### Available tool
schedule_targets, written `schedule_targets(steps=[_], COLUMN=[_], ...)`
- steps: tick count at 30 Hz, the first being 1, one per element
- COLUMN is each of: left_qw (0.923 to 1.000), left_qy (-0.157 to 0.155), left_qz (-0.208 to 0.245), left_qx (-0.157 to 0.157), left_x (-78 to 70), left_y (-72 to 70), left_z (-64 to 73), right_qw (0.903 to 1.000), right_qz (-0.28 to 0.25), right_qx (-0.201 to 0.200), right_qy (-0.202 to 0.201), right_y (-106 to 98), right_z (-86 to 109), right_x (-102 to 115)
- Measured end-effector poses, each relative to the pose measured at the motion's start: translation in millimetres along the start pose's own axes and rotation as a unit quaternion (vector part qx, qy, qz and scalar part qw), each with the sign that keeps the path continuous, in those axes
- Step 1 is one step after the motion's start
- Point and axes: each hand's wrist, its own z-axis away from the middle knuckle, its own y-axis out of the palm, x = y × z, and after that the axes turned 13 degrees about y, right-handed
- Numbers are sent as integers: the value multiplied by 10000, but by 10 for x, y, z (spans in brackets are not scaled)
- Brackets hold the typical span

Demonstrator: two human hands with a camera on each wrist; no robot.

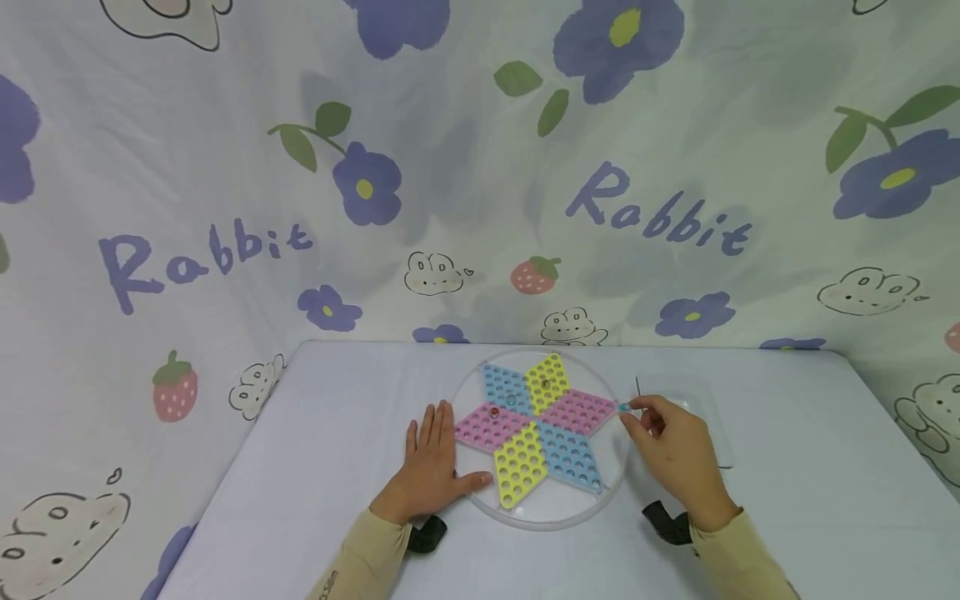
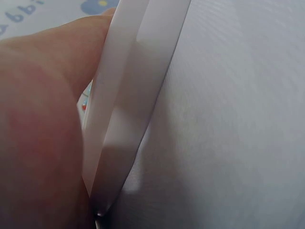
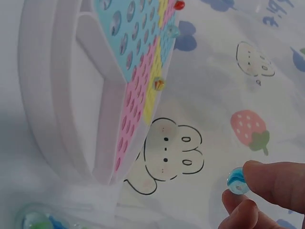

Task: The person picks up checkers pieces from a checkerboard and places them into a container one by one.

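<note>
A round white Chinese checkers board point(image 1: 537, 521) with pink, blue and yellow star points lies on the table. My left hand point(image 1: 431, 471) rests flat at its left rim, fingers straight and thumb over the edge; the left wrist view shows the hand against the board's side wall point(image 2: 128, 105). Between thumb and fingertips my right hand point(image 1: 678, 450) pinches a clear marble with a blue swirl point(image 3: 238, 181), near the board's right edge. A red marble point(image 1: 494, 412), a pale clear marble point(image 1: 512, 400) and an amber marble point(image 3: 158, 84) sit in holes.
Right of the board, partly behind my right hand, lies a clear plastic tray point(image 1: 720, 433); marbles point(image 3: 38, 222) show in it in the right wrist view. A printed cloth point(image 1: 480, 167) hangs behind the white table point(image 1: 322, 433).
</note>
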Motion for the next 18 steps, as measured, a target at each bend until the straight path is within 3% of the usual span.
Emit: schedule_targets(steps=[9,18], left_qw=[10000,10000], left_qy=[-16,-40], left_qz=[-33,-69], left_qx=[52,35], left_x=[-25,19], left_y=[-25,23], left_z=[-6,-10], right_qw=[9997,9996], right_qz=[-86,11], right_qx=[-220,-201], right_qy=[-90,203], right_y=[-76,-76], right_z=[-39,-76], right_x=[-115,-280])
